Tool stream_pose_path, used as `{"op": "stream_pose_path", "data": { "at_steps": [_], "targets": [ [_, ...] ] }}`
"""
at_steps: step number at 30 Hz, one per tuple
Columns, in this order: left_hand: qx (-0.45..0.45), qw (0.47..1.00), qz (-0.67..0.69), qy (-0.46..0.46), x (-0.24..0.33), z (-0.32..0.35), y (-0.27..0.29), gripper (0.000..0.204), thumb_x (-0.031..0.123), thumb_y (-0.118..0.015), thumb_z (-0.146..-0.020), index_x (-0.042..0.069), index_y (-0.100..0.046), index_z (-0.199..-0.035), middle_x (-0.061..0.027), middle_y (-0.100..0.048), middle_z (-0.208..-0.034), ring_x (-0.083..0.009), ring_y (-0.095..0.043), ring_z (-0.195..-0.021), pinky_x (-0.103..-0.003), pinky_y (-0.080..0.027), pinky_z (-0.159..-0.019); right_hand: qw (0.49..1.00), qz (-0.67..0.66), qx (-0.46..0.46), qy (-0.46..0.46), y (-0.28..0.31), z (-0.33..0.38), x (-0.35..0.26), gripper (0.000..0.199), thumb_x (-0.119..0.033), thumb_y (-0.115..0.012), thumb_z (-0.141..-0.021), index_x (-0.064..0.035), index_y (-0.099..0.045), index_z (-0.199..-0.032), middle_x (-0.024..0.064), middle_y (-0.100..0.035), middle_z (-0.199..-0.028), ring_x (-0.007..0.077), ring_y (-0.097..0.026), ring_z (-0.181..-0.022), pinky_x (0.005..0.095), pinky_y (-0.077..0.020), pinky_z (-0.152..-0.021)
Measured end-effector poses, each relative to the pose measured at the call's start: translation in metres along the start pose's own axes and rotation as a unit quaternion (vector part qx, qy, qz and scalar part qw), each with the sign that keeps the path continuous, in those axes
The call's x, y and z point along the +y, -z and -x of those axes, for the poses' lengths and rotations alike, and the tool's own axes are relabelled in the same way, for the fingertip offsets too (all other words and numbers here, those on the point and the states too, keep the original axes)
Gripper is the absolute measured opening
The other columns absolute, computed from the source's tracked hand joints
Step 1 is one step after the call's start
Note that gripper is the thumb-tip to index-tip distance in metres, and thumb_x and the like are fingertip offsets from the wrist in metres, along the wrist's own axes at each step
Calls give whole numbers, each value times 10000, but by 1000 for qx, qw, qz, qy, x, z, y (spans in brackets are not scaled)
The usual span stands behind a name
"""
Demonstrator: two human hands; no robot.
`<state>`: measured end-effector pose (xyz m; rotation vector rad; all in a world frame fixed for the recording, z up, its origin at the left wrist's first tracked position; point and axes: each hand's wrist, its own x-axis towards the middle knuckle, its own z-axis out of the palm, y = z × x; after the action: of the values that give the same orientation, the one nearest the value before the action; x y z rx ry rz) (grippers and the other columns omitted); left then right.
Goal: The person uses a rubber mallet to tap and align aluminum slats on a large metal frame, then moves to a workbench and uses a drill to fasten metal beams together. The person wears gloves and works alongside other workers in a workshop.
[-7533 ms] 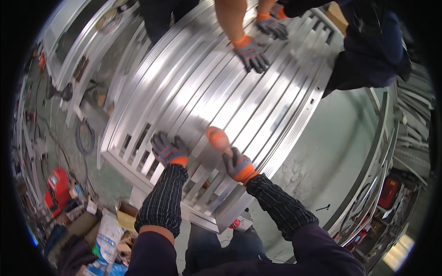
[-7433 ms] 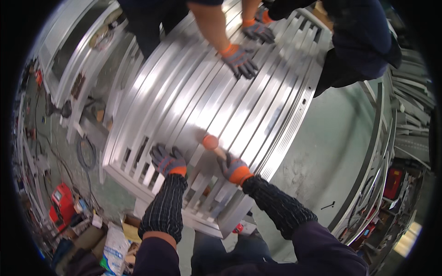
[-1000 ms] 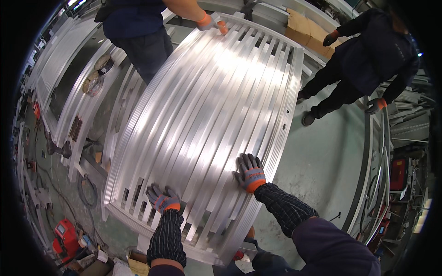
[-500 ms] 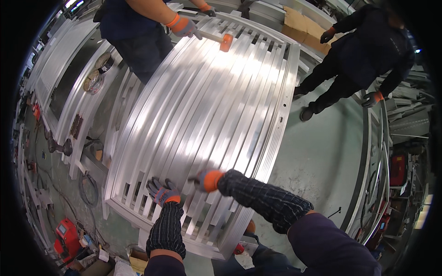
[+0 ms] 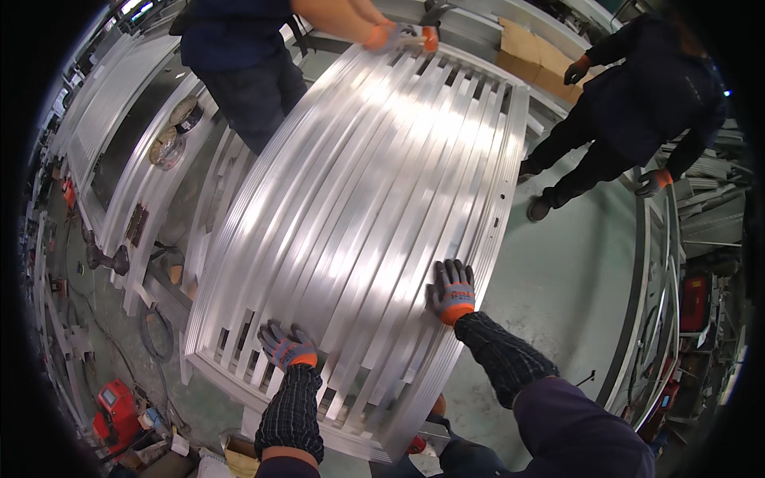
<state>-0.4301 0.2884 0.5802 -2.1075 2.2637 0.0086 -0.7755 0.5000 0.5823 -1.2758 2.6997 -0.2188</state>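
A large slatted panel of silvery metal bars [image 5: 351, 199] in a ribbed frame stretches away in front of me. My left hand [image 5: 288, 345], in a grey and orange glove, lies with fingers spread on the slats near the close left corner. Farther right, my gloved right hand [image 5: 453, 291] rests flat on the right side of the panel, fingers extended. Neither hand holds anything. At the far end a co-worker's gloved hands [image 5: 386, 37] grip a mallet with an orange head [image 5: 430, 38], close to the panel's far edge.
A second person [image 5: 637, 103] stands right of the panel on the green floor [image 5: 558, 255]. Metal profiles and tape rolls [image 5: 186, 115] are at the left. A cordless drill [image 5: 109, 259] lies beyond them, and a red machine [image 5: 117, 410] stands at the lower left. Cardboard [image 5: 538, 60] lies behind.
My right hand has moved right and away from me, from over the middle slats onto the panel's right side. The co-worker's mallet has shifted to the far edge. My left hand stays nearly in place.
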Motion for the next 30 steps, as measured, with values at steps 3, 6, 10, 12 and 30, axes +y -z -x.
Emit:
{"op": "stream_pose_path", "data": {
  "at_steps": [3,6,10,12,30],
  "targets": [
    [-24,999,-21,21,0,6,10,678,468,-484,-1019,46,-423,-1547,-183,-381,-1609,-365,-291,-1517,-472,-254,-1248,1000,-15,-5,10,-2,-2,-4,725,-426,-592,-920,-82,-437,-1539,194,-408,-1588,378,-299,-1510,549,-140,-1268],
    [-28,999,28,18,-2,5,8,715,462,-522,-992,36,-404,-1555,-215,-338,-1620,-390,-252,-1530,-503,-218,-1251,1000,-6,-3,13,-2,-1,-1,714,-395,-596,-907,-86,-448,-1533,184,-402,-1594,367,-288,-1516,544,-126,-1275],
    [-9,999,31,10,-5,5,-1,682,442,-530,-998,41,-430,-1540,-203,-349,-1617,-383,-264,-1525,-510,-245,-1240,1000,-6,-4,10,-5,-2,2,715,-390,-592,-901,-88,-449,-1533,181,-394,-1600,365,-276,-1523,543,-118,-1279],
    [9,1000,15,9,-7,5,-8,648,420,-535,-1002,67,-441,-1537,-182,-364,-1613,-368,-275,-1520,-489,-261,-1241,1000,-23,-6,5,-5,-3,1,714,-389,-587,-902,-91,-447,-1535,180,-389,-1603,365,-269,-1527,541,-117,-1279],
    [19,1000,21,-4,-4,7,-1,645,437,-492,-1020,38,-453,-1525,-192,-387,-1595,-383,-295,-1506,-496,-279,-1230,1000,-19,0,8,1,-1,0,685,-384,-595,-913,-87,-472,-1517,184,-399,-1598,370,-285,-1517,540,-129,-1276]
  ]
}}
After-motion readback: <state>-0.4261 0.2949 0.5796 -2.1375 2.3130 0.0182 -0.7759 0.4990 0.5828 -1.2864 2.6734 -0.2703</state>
